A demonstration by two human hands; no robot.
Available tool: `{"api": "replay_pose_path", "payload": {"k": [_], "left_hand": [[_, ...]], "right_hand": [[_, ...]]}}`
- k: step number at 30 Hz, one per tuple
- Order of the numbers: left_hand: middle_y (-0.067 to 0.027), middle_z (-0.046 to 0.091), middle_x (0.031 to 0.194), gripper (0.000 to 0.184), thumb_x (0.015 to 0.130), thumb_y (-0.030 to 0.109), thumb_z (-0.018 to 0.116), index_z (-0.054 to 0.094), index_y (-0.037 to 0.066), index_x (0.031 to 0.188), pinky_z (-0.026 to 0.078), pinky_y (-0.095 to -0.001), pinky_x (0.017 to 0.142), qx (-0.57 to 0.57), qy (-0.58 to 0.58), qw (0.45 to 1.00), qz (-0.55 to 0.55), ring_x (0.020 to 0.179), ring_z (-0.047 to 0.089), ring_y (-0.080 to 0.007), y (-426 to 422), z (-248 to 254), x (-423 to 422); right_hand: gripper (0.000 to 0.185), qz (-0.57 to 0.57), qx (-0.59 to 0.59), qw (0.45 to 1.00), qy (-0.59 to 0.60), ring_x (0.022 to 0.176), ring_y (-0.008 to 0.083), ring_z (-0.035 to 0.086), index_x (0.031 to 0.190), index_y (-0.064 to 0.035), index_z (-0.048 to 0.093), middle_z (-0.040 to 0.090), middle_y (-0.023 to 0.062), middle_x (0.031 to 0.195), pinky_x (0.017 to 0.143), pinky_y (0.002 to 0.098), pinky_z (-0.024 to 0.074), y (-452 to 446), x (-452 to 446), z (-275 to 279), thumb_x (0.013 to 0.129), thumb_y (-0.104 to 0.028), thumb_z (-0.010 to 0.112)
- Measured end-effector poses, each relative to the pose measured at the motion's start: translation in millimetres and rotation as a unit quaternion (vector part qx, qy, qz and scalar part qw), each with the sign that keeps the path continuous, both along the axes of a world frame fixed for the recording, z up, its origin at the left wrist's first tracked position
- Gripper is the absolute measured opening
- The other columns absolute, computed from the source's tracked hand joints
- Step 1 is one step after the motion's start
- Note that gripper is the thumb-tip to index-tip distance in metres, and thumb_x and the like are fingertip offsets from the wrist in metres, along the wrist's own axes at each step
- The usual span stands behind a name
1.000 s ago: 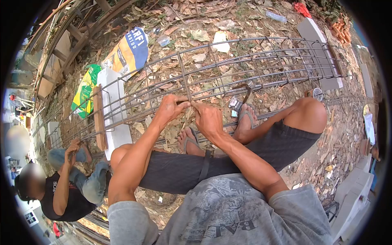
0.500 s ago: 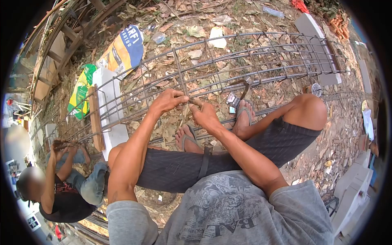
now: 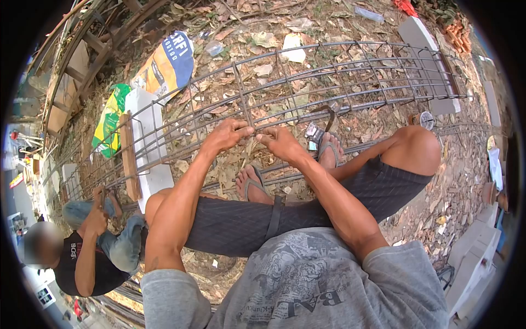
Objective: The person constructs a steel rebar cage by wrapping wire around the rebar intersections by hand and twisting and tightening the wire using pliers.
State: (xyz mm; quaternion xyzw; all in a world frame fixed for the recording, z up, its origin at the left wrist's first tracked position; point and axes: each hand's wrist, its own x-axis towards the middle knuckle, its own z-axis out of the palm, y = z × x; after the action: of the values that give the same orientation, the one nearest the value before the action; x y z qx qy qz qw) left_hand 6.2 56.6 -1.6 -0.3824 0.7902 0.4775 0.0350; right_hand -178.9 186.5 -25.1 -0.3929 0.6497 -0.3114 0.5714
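A long cage of steel bars with cross ties stretches across the view in front of my knees. My left hand pinches at the cage's near edge, beside a brown crossing bar. Close to its right, my right hand has thumb and forefinger pressed together at the same joint. What sits between the fingertips of either hand is too small to make out. A hooked dark tool lies by my right foot, near a small clear packet.
White blocks with a wooden strip bear the cage at left, another block at right. Sacks lie behind on leafy ground. A co-worker crouches at lower left. A round container stands beyond my right knee.
My right hand has turned and shifted slightly right, its fingertips a little apart from my left hand's. The co-worker's hands have come down from their raised position.
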Motion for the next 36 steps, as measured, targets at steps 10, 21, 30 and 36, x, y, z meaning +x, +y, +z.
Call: {"api": "replay_pose_path", "payload": {"k": [10, 21, 30, 36], "left_hand": [[-0.0038, 0.056, 0.066, 0.06, 0.093, 0.062, 0.063, 0.075, 0.004, 0.095, 0.041, -0.0373, 0.063, 0.02, -0.018, 0.999, 0.018, 0.067, 0.052, -0.0157, 3.1, 8.6, -0.4], [-0.0033, 0.059, 0.07, 0.058, 0.094, 0.059, 0.065, 0.075, 0.002, 0.1, 0.043, -0.0357, 0.066, 0.064, -0.015, 0.998, 0.006, 0.071, 0.054, -0.0143, -3.1, 11.4, -3.4], [-0.0084, 0.069, 0.079, 0.061, 0.091, 0.061, 0.068, 0.077, 0.004, 0.111, 0.048, -0.0382, 0.069, 0.049, -0.031, 0.998, -0.004, 0.073, 0.061, -0.0168, -4.9, 11.1, -1.8], [-0.0111, 0.075, 0.09, 0.057, 0.092, 0.058, 0.068, 0.077, 0.006, 0.115, 0.052, -0.0384, 0.073, 0.069, -0.048, 0.996, 0.012, 0.077, 0.066, -0.0174, -2.9, 4.4, -1.5]], "right_hand": [[0.046, -0.01, -0.026, 0.999, 0.022, 0.103, 0.0341, 0.072, 0.123, -0.0023, 0.073, 0.075, 0.0238, 0.11, 0.091, 0.0421, 0.0537, 10.3, -9.9, -41.2, 0.096, -0.039, 0.068], [0.05, -0.237, -0.195, 0.801, 0.515, 0.084, 0.0313, 0.07, 0.121, -0.0014, 0.069, 0.073, 0.0187, 0.098, 0.075, 0.0405, 0.0534, 29.8, -122.5, 42.9, 0.081, -0.029, 0.083], [0.027, -0.266, -0.209, 0.866, 0.369, 0.064, 0.0114, 0.063, 0.088, 0.0027, 0.076, 0.068, 0.0044, 0.068, 0.06, 0.0324, 0.0501, 43.3, -118.2, 104.7, 0.084, -0.024, 0.079], [0.044, -0.16, -0.382, 0.91, 0.009, 0.092, 0.0185, 0.07, 0.119, -0.0012, 0.067, 0.073, 0.012, 0.101, 0.081, 0.0328, 0.0549, 38.5, -117.0, 204.7, 0.097, -0.039, 0.067]]}}
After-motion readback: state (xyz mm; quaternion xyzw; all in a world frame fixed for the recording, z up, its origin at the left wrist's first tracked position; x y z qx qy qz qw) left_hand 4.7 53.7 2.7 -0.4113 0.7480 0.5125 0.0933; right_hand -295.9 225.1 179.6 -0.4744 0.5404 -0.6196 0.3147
